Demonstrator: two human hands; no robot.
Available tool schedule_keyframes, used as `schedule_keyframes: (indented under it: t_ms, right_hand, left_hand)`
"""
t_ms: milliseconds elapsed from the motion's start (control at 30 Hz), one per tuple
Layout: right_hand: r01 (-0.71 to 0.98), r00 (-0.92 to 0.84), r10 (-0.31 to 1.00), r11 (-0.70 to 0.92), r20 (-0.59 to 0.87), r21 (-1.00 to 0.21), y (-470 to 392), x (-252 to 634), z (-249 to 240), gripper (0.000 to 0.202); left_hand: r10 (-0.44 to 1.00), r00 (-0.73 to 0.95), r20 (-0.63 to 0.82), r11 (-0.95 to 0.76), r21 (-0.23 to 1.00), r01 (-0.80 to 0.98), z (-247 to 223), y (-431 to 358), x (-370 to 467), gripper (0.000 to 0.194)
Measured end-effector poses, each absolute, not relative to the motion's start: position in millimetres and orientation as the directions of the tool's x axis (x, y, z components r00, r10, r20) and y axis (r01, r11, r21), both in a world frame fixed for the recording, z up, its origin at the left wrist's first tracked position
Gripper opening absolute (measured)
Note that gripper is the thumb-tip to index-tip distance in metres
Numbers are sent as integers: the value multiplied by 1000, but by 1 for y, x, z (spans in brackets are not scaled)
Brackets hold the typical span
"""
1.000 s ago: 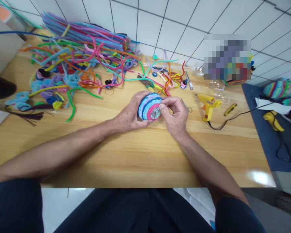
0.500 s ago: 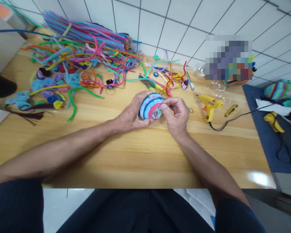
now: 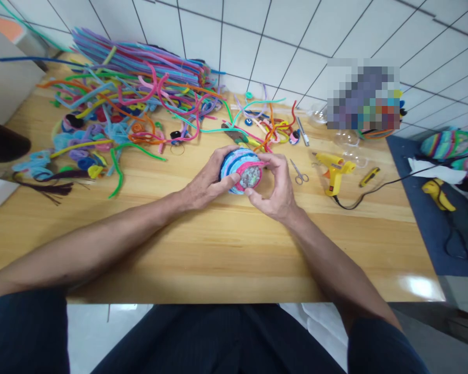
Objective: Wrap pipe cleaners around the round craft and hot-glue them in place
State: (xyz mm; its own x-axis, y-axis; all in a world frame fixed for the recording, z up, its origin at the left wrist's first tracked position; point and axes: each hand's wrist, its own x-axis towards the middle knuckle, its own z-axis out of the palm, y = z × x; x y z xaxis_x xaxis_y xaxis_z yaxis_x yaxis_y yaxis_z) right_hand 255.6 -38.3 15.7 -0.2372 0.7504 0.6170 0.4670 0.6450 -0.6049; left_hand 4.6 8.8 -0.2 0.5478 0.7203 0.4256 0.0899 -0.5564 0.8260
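A round ball (image 3: 231, 165) wrapped in blue, light blue and purple fuzzy pipe cleaners is held just above the wooden table, its pink-ringed end facing right. Inside the pink ring a greyish patch of its surface shows uncovered. My left hand (image 3: 208, 182) wraps round the ball's left side, thumb pressed near the pink ring. At the right side my right hand (image 3: 276, 189) touches the pink pipe cleaner (image 3: 262, 167) with its fingers, the thumb at the ring's lower edge. Scissors (image 3: 299, 173) lie just right of my right hand.
Loose pipe cleaners (image 3: 140, 104) cover the table's back left, with a bundle (image 3: 140, 57) against the tiled wall. To the right lie a yellow glue gun (image 3: 335, 174) with its cord and a yellow cutter (image 3: 369, 177). Clear round pieces (image 3: 351, 139) and pliers (image 3: 236, 136) lie farther back.
The ball has turned, so its pink-ringed end shows more. My left thumb has moved up near the ring, and my right fingers have shifted from a pinch on top to round its right edge.
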Motion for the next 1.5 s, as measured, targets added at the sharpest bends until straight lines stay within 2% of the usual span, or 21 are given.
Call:
schedule_keyframes:
  t_ms: [100,500,867,1000,1100,1500]
  right_hand:
    - [479,-282,705,691,651,-541,-35,257,12,88]
    - [578,-289,645,707,708,-408,-36,251,13,81]
    - [578,-271,704,664,657,-473,-36,251,13,81]
    - [571,-267,708,663,654,-484,-36,252,11,80]
    - [579,-255,710,656,656,-485,-35,251,11,79]
    - [583,-275,680,681,680,-444,-35,254,13,76]
  left_hand:
    - [728,544,417,-546,833,91,0,9,5,75]
    - [742,537,400,-524,847,93,3,7,7,76]
    - [763,510,397,-501,861,80,-1,7,8,76]
    - [731,530,430,-527,849,38,-7,9,6,87]
    - [722,531,443,-542,840,37,-10,11,7,96]
    - [717,530,453,-562,825,56,-11,11,8,94]
